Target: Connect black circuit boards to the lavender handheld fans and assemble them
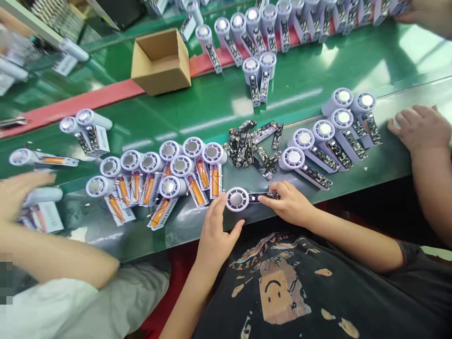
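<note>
A white handheld fan (pixel 237 199) with a round slotted head lies at the table's near edge, right in front of me. Along its handle sits a dark circuit board (pixel 254 197). My right hand (pixel 291 203) is closed around the far end of the handle, its thumb pressing on the board. My left hand (pixel 216 233) is beside the fan head, fingers stretched and thumb apart; its fingertips are at the head's left edge, and I cannot tell if they touch. Beyond the fan lies a loose pile of circuit boards (pixel 243 143).
To the left stand several fans with orange batteries (pixel 130 161); to the right, several fans with boards (pixel 324 129). A cardboard box (pixel 160 70) and a red strip (pixel 84 101) lie farther back. Co-workers' hands show at left (pixel 21 195) and right (pixel 422 125).
</note>
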The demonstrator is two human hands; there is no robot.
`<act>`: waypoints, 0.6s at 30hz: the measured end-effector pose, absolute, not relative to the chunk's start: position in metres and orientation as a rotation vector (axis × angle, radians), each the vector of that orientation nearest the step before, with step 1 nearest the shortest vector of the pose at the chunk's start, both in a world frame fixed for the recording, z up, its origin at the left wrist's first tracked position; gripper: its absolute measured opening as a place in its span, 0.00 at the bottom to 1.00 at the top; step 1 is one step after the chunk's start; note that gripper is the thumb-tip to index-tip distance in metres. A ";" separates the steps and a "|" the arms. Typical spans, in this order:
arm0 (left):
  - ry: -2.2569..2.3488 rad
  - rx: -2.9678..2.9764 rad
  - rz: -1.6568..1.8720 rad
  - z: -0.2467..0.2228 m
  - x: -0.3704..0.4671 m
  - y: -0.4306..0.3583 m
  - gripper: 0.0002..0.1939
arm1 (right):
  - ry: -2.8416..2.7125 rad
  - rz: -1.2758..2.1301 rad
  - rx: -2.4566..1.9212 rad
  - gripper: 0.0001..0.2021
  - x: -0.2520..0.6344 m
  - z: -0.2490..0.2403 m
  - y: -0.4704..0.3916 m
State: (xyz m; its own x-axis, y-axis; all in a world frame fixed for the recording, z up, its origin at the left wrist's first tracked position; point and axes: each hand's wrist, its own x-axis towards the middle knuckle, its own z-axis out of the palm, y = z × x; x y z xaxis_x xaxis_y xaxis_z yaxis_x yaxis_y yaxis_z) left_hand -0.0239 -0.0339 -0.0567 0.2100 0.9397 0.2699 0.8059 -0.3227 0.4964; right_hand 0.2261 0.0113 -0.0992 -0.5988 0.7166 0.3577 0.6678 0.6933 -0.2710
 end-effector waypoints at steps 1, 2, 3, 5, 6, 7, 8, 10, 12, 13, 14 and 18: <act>1.677 2.207 0.779 -0.058 -0.024 -0.035 0.36 | -2.465 0.142 -1.068 0.20 0.226 -0.100 0.012; 1.695 2.166 0.772 -0.060 -0.025 -0.037 0.35 | -2.467 0.139 -1.070 0.20 0.226 -0.101 0.012; 1.702 2.117 0.763 -0.062 -0.026 -0.038 0.35 | -2.470 0.139 -1.075 0.20 0.225 -0.101 0.013; 1.684 1.993 0.752 -0.066 -0.027 -0.040 0.35 | -2.480 0.149 -1.089 0.20 0.225 -0.102 0.013; 1.665 1.918 0.754 -0.068 -0.027 -0.042 0.35 | -2.487 0.151 -1.097 0.20 0.225 -0.102 0.012; 1.647 1.835 0.769 -0.071 -0.026 -0.043 0.35 | -2.493 0.147 -1.108 0.20 0.225 -0.101 0.011; 1.624 1.754 0.794 -0.073 -0.025 -0.043 0.35 | -2.498 0.140 -1.124 0.19 0.225 -0.100 0.009; 1.562 1.608 0.840 -0.078 -0.023 -0.045 0.35 | -2.503 0.132 -1.179 0.17 0.224 -0.095 0.004; 1.483 1.517 0.868 -0.082 -0.019 -0.045 0.34 | -2.503 0.154 -1.253 0.16 0.223 -0.087 -0.003; 1.437 1.496 0.863 -0.083 -0.017 -0.045 0.34 | -2.493 0.174 -1.309 0.18 0.223 -0.082 -0.007; 1.397 1.484 0.853 -0.084 -0.014 -0.044 0.33 | -2.480 0.197 -1.378 0.21 0.223 -0.077 -0.012; 1.352 1.499 0.850 -0.083 -0.008 -0.038 0.31 | -2.410 0.222 -1.630 0.20 0.230 -0.063 -0.026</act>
